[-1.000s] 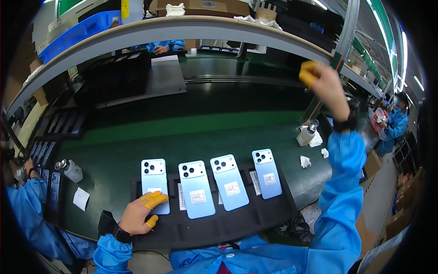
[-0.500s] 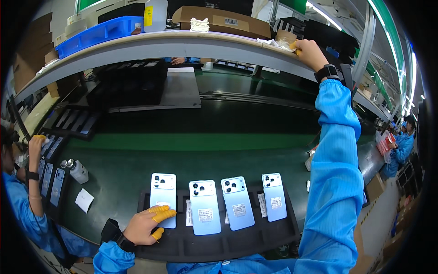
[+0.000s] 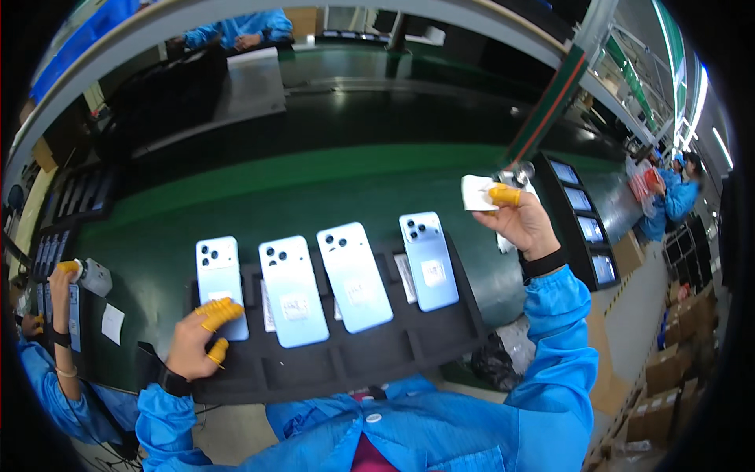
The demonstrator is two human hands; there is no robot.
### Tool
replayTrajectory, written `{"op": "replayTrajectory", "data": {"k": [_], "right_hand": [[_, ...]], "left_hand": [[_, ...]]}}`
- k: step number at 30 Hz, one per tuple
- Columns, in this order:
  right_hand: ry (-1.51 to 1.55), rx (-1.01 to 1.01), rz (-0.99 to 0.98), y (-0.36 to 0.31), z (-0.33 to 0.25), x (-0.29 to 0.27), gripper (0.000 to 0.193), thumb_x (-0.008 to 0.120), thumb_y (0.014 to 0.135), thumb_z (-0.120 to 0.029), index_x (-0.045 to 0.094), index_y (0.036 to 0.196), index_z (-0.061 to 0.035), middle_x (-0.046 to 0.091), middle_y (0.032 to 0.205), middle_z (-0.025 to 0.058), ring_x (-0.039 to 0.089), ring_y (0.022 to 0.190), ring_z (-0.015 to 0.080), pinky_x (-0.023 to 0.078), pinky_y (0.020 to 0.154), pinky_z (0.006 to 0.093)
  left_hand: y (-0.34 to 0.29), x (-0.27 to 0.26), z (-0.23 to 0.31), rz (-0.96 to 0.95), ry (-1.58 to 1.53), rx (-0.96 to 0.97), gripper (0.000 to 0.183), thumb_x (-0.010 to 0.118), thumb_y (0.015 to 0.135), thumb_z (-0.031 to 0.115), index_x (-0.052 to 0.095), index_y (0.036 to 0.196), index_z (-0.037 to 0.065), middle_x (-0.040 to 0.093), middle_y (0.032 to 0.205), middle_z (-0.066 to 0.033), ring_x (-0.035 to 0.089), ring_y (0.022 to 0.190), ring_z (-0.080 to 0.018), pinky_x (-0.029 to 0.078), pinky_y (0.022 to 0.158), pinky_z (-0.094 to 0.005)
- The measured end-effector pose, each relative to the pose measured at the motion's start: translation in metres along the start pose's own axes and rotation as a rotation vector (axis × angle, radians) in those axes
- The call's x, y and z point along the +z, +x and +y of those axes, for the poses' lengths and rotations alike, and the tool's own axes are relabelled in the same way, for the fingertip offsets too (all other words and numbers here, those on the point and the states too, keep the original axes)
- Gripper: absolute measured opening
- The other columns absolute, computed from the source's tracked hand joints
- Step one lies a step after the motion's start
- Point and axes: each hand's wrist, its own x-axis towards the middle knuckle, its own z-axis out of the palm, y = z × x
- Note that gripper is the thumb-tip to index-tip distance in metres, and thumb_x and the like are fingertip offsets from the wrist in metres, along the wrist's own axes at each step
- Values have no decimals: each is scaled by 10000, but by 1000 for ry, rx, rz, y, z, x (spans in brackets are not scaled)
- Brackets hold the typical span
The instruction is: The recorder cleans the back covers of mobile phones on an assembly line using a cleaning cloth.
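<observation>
In front of me lies a black compartmented tray [image 3: 303,381] with light-blue phones, camera side up, each with a white label. My left hand [image 3: 189,346], wearing yellow finger cots, rests its fingers on the leftmost phone [image 3: 217,271]; its thumb is spread away over the tray. The other phones lie to the right and are untouched. Raised beyond the tray's right end, my right hand [image 3: 525,224] pinches a folded white wipe [image 3: 476,193] between yellow-capped fingers. White paper strips [image 3: 405,277] show in the tray between phones.
A metal-capped bottle [image 3: 519,173] stands just beyond my right hand, near a green post [image 3: 546,110]. Another tray of phones [image 3: 572,193] is at the right. On the left are a co-worker's hand [image 3: 61,287], a white bottle [image 3: 96,279] and a paper slip [image 3: 112,322]. A shelf edge [image 3: 503,17] crosses overhead.
My right hand has come down from the overhead shelf with the white wipe. My left hand stays on the leftmost phone. The view has shifted; the tray appears higher and further left.
</observation>
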Motion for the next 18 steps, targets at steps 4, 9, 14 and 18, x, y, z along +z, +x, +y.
{"op": "replayTrajectory", "data": {"k": [4, 9, 14, 18], "right_hand": [[166, 135, -83, -26, 22, -18, 276, 534, 938, -105, 543, 1164, 53, 562, 1206, 236, 583, 1115, 365, 537, 889, 467], [42, 67, -215, -49, 23, -17, 340, 638, 866, -6, 543, 1190, 33, 599, 1165, 174, 633, 1026, 260, 547, 862, 384], [-298, -108, -49, -60, 12, -11, 328, 656, 846, -2, 562, 1159, 29, 638, 1062, 136, 651, 940, 216, 544, 825, 323], [-1192, -682, 275, -42, -22, -49, 230, 635, 803, 56, 642, 1029, 11, 679, 920, 93, 652, 811, 145, 516, 702, 262]], "left_hand": [[13, -15, 19, -96, 9, -20, 508, 606, 709, 59, 590, 1216, 34, 638, 1176, -156, 569, 1133, -384, 401, 1035, -432], [45, -23, 53, -79, 49, 68, 462, 636, 789, 185, 586, 1221, 29, 646, 1149, -163, 575, 1114, -390, 442, 971, -440], [74, -20, 73, -184, 81, 157, 497, 685, 804, 248, 580, 1234, 22, 643, 1151, -174, 573, 1119, -376, 441, 992, -450], [95, -10, 86, -256, 136, 233, 473, 657, 816, 284, 596, 1204, 22, 637, 1164, -177, 598, 1086, -374, 453, 979, -447]]}}
